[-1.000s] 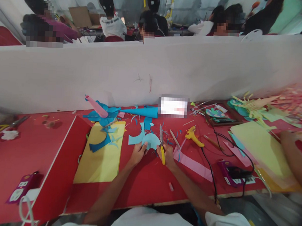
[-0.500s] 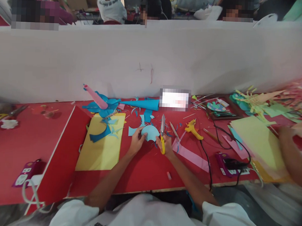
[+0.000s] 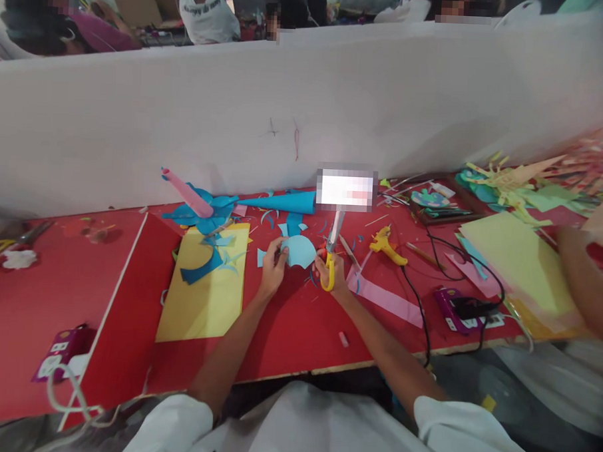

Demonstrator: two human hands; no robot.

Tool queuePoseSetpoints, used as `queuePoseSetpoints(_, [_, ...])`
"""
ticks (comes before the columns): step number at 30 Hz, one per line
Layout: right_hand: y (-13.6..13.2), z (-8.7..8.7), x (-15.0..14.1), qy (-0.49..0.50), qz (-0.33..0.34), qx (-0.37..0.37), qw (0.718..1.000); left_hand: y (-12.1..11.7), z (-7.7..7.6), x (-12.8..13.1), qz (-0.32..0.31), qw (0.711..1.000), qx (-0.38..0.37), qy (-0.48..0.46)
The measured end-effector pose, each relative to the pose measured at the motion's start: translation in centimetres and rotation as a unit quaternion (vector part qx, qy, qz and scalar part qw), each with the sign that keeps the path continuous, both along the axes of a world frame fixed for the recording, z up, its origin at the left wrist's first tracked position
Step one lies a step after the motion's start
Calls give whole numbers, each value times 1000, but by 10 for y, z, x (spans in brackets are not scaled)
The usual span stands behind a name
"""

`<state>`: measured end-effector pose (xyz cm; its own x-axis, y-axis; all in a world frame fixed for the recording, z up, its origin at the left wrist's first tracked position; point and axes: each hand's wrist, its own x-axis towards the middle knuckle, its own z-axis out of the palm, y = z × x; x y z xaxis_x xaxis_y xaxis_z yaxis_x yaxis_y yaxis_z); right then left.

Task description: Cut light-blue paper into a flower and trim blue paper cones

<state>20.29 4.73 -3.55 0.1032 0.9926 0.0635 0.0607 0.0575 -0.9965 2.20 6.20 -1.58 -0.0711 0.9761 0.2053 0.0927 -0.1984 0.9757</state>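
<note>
Light-blue paper piece [image 3: 299,252] pinched in your left hand [image 3: 274,265], scissors [image 3: 329,275] in your right hand [image 3: 337,279]

In the head view, your hands meet over the middle of the red tabletop [image 3: 286,345]. The left one grips the paper's left edge between thumb and fingers; the right one is closed around the yellow handles, the blades pointing to the far side, clear of the paper. Whether your right fingertips touch its right edge, you cannot tell from here. The rounded piece curves inward along its near side. For trimming, it would help to turn the paper into the blades with your left hand, use short snips, and keep that thumb off the cutting line.

Around you, the likeliest hindrances sit to the right: a pencil [image 3: 349,252] just beside the scissors, a yellow glue gun [image 3: 388,245] with its black cord [image 3: 422,310] running toward the near edge, and a pink strip [image 3: 385,299] beside your right wrist. To the left lie yellow sheets [image 3: 202,318] carrying a dark-blue offcut [image 3: 200,269]; beyond your hands, a blue cone [image 3: 282,200] lies near the white partition [image 3: 186,128].
</note>
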Motion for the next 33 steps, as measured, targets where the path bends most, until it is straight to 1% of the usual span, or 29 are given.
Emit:
queuePoseSetpoints(3, [6,0,0,9,3,11,1000,4,1,0,5,1000,6,-4])
queuePoseSetpoints(9, [11,-5,2,-10,-26,40,999,9,-4,-1,-21,1000,-15,-18])
queuePoseSetpoints(14, [17,-12,1,-1,-32,32,999,14,-8,-3,-10,999,4,-33])
queuePoseSetpoints(16, [18,-14,2,0,-26,33,999,16,-10,-4,-34,999,-9,-41])
queuePoseSetpoints(18, [18,-14,3,-7,-23,44,999,18,-12,-5,-75,995,-39,-46])
queuePoseSetpoints(19, [18,-13,2,-12,-23,50,998,18,-13,-6,-86,994,-52,-51])
queuePoseSetpoints(21, [18,-10,0,-16,-23,59,998,19,-14,-6,-79,992,-62,-74])
queuePoseSetpoints(24, [20,-6,-1,-25,9,61,998,18,-13,-4,-58,992,-52,-95])
queuePoseSetpoints(26, [22,-6,0,-51,12,74,996,18,-10,-2,-72,993,-40,-80])
queuePoseSetpoints(30, [28,-7,4,-91,-19,105,990,19,-6,1,-126,989,-38,-61])
queuePoseSetpoints(33, [33,-8,3,-105,-28,117,987,21,-8,1,-140,987,-46,-66])
